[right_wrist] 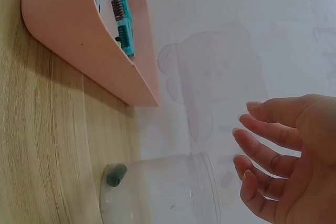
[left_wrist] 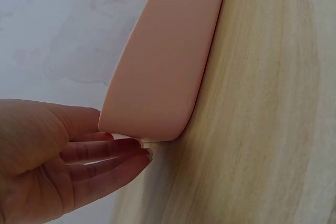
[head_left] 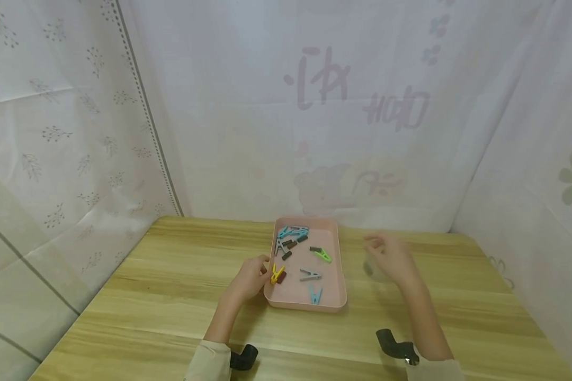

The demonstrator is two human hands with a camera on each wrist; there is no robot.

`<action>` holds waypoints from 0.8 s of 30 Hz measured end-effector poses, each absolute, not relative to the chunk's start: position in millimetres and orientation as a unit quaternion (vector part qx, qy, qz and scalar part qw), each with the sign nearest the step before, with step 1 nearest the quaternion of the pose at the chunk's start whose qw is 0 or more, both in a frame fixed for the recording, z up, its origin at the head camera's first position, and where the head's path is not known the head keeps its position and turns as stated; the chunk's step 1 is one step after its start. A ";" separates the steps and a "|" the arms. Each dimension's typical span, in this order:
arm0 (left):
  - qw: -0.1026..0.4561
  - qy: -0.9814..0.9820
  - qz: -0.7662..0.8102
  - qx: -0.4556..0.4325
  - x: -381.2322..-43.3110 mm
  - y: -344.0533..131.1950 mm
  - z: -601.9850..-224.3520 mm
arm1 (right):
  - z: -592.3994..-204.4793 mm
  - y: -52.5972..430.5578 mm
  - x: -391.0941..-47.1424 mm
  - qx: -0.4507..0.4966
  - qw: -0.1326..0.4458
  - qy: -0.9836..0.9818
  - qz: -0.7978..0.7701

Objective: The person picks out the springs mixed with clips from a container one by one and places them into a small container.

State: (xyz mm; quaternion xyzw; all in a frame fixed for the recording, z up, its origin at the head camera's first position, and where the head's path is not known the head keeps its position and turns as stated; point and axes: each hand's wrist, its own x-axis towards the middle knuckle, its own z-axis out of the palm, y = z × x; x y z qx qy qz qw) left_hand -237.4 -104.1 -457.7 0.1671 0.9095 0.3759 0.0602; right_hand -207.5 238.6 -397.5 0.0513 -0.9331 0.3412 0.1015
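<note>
My left hand (head_left: 251, 277) is at the left side of a pink tray (head_left: 341, 264), gripping its rim; in the left wrist view the thumb tip is hidden behind the tray wall. Closest to it inside lie a yellow clothespin (head_left: 276, 274) and a dark red cylindrical piece (head_left: 282, 277). To the tray's right, my right hand (head_left: 392, 257) hovers with loosely bent fingers and nothing in them. Beneath it stands a clear jar (right_wrist: 157, 192), with a dark green cylindrical piece (right_wrist: 116, 175) at its bottom.
Elsewhere in the tray lie a green clothespin (head_left: 323, 255), a grey clothespin (head_left: 310, 274) and a light blue clothespin (head_left: 315, 295). Several more clothespins and dark ridged pieces cluster at its far left. The wooden table (head_left: 171, 296) ends at a patterned curtain (head_left: 238, 132).
</note>
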 end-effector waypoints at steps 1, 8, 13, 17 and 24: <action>0.060 0.910 0.376 0.167 -237.2 -104.2 -457.5 | -397.4 236.9 -208.3 0.053 0.100 -0.932 0.344; 0.056 0.910 0.373 0.173 -237.2 -104.1 -457.6 | -396.9 226.6 -214.5 0.071 0.078 -0.932 0.345; 0.056 0.911 0.371 0.172 -237.0 -104.4 -457.6 | -397.7 221.3 -217.8 0.084 0.061 -0.935 0.339; 0.055 0.912 0.367 0.173 -237.0 -104.3 -457.1 | -395.2 215.9 -219.1 0.092 0.043 -0.936 0.338; 0.058 0.909 0.377 0.170 -236.7 -104.3 -456.7 | -391.3 205.0 -221.8 0.105 0.015 -0.931 0.348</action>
